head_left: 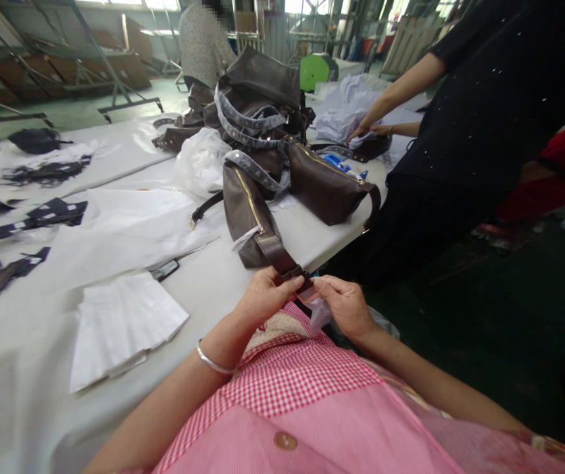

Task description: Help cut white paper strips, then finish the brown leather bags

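A dark brown leather bag (245,210) lies at the near edge of the white table (30,368), with its strap (275,253) running down toward me. My left hand (265,296) pinches the strap's end, fingers closed round it. My right hand (344,303) meets it from the right, also closed on the strap end, with a bit of clear plastic wrap (319,315) hanging below the fingers. A silver bangle sits on my left wrist.
More brown bags (263,99) with wrapped straps are piled mid-table. A stack of white tissue paper (119,326), scissors (171,265) and black strap pieces (40,214) lie to the left. A person in black (484,118) stands at the right, hands on paper.
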`<action>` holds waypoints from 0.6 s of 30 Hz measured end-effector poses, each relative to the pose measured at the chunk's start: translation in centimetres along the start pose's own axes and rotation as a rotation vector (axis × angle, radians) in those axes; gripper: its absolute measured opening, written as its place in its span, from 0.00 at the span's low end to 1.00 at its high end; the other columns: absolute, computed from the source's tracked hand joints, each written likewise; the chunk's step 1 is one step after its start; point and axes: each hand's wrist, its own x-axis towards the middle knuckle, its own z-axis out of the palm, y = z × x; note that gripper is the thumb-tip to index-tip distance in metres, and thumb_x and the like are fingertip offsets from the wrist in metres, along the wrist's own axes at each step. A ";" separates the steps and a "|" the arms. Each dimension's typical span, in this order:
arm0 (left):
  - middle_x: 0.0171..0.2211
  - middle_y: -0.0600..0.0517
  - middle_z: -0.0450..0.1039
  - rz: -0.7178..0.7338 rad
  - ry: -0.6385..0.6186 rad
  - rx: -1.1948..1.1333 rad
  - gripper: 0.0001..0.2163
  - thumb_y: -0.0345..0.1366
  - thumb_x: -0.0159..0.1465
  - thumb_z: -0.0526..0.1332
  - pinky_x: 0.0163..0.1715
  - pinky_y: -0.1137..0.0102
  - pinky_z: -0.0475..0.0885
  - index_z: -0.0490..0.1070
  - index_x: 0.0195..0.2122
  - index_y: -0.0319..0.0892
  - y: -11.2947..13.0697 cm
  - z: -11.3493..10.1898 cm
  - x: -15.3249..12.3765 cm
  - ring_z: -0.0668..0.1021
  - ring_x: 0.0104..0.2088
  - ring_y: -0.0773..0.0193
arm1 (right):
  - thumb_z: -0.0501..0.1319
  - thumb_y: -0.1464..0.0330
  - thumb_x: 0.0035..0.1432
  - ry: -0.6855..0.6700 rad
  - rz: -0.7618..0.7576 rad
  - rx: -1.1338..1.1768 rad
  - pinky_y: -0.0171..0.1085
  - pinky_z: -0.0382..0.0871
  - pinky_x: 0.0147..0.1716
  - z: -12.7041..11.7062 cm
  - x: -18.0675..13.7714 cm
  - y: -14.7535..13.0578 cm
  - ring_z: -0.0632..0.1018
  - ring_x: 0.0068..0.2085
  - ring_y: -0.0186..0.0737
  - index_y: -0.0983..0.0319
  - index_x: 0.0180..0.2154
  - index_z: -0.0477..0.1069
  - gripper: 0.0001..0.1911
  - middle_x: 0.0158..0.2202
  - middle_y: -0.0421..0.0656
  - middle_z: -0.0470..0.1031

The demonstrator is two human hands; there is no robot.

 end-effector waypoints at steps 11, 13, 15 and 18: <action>0.29 0.50 0.79 0.057 0.029 0.013 0.11 0.42 0.55 0.69 0.29 0.70 0.74 0.78 0.34 0.39 -1.3 -0.5 -1.1 0.77 0.27 0.65 | 0.62 0.64 0.61 -0.042 -0.192 -0.075 0.38 0.72 0.42 0.0 -0.6 -0.4 0.79 0.40 0.41 0.57 0.40 0.80 0.09 0.38 0.43 0.80; 0.31 0.50 0.79 0.072 0.045 0.014 0.11 0.42 0.56 0.68 0.32 0.69 0.75 0.79 0.34 0.39 -1.5 -0.6 -1.3 0.77 0.29 0.64 | 0.63 0.65 0.60 -0.023 -0.231 -0.104 0.39 0.72 0.42 0.0 -0.6 -0.2 0.79 0.40 0.41 0.57 0.40 0.80 0.08 0.38 0.43 0.80; 0.32 0.49 0.80 0.072 0.038 0.005 0.11 0.41 0.56 0.68 0.35 0.67 0.76 0.79 0.35 0.39 -1.5 -0.7 -1.4 0.78 0.31 0.63 | 0.63 0.66 0.60 -0.017 -0.250 -0.132 0.39 0.72 0.41 -0.2 -0.6 0.0 0.79 0.40 0.41 0.57 0.39 0.80 0.07 0.38 0.44 0.80; 0.35 0.47 0.81 0.053 0.004 -0.006 0.12 0.41 0.56 0.69 0.37 0.65 0.77 0.80 0.36 0.39 -1.4 -1.0 -1.7 0.80 0.34 0.60 | 0.63 0.67 0.60 -0.019 -0.267 -0.164 0.39 0.72 0.39 -0.4 -0.4 0.2 0.79 0.39 0.41 0.57 0.39 0.79 0.07 0.37 0.44 0.80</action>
